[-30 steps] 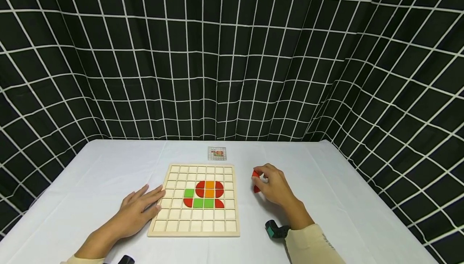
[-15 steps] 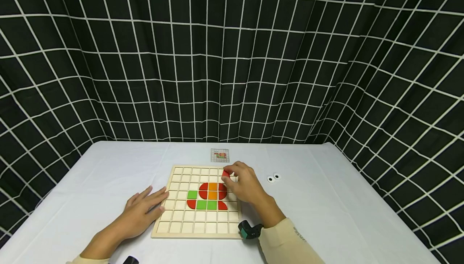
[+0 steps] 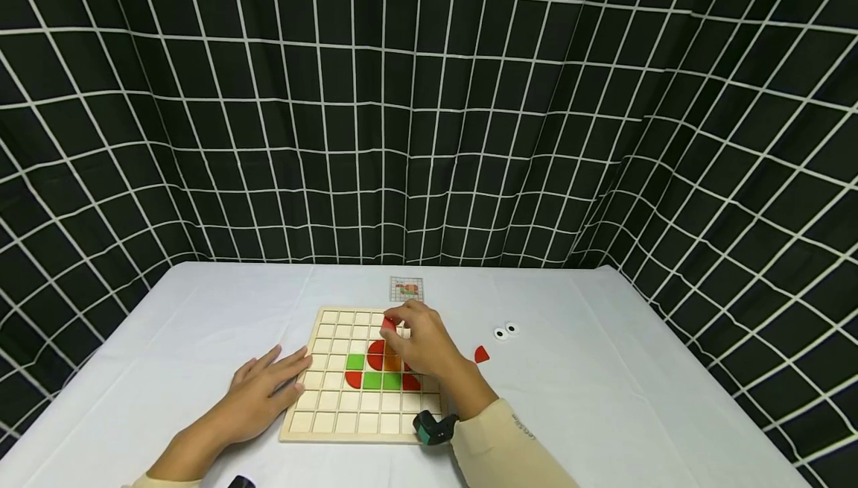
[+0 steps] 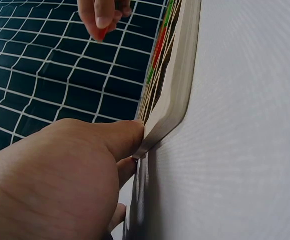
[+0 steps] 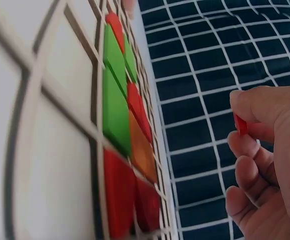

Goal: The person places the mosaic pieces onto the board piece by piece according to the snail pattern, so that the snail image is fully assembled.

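My right hand point(image 3: 421, 339) pinches a red tile point(image 3: 389, 322) between thumb and fingers, held above the upper middle of the wooden grid board point(image 3: 335, 421). In the right wrist view the held tile point(image 5: 240, 125) shows edge-on at the fingertips. On the board lie green square tiles point(image 3: 382, 381), red rounded tiles point(image 3: 354, 379) and an orange one point(image 3: 392, 358); my right hand partly covers the group. With fingers extended, my left hand point(image 3: 264, 395) rests at the board's left edge. The left wrist view shows its thumb against the board's side point(image 4: 167, 110).
A small pattern card point(image 3: 406, 289) lies behind the board. To the right on the white cloth point(image 3: 603, 384) are two round eye pieces point(image 3: 500, 334) and a loose red rounded tile point(image 3: 481, 354). A black curtain with a white grid surrounds the table.
Carrying the red tile, my right hand has moved left from beside the board to over it. The eye pieces and the loose red tile have come into sight. My left hand stays put.
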{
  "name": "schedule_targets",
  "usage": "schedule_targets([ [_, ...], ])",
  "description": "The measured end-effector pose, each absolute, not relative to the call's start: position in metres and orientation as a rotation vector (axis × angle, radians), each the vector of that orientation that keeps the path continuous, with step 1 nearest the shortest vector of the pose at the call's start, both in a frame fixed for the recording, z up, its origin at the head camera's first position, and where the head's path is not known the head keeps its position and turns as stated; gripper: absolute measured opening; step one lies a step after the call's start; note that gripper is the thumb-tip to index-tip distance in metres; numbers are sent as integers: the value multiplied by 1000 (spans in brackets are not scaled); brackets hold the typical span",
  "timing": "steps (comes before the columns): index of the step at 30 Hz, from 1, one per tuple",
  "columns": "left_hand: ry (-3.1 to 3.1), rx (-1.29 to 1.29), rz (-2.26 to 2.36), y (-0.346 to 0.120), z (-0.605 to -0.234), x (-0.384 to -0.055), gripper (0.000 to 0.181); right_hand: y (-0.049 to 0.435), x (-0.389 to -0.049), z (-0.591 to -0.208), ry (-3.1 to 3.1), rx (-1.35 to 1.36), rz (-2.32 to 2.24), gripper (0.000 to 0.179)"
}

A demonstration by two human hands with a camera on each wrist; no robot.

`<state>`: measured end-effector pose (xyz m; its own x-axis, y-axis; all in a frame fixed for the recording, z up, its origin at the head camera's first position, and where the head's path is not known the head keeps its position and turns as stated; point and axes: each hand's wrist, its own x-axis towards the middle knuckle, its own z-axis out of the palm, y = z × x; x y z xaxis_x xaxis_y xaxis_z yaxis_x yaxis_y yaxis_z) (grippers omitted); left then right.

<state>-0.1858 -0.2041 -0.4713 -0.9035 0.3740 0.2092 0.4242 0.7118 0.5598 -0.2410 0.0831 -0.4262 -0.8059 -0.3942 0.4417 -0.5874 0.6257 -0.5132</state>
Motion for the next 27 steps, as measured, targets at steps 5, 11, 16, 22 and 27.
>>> schedule_targets([
  [5,-2814,-668,-947,-204,-472,-185,42,68,-244,-430,-2585,834,950,25],
  [11,-2830,-673,-962,-205,-472,-185,43,53,-248,-433,-2660,785,906,24],
  [16,-2833,-667,-964,-206,-471,-186,42,43,-250,-438,-2715,771,872,23],
  [22,-2837,-666,-965,-207,-472,-186,42,36,-252,-444,-2762,797,780,24],
  [27,-2855,-662,-964,-206,-471,-186,43,33,-252,-445,-2777,798,718,20],
])
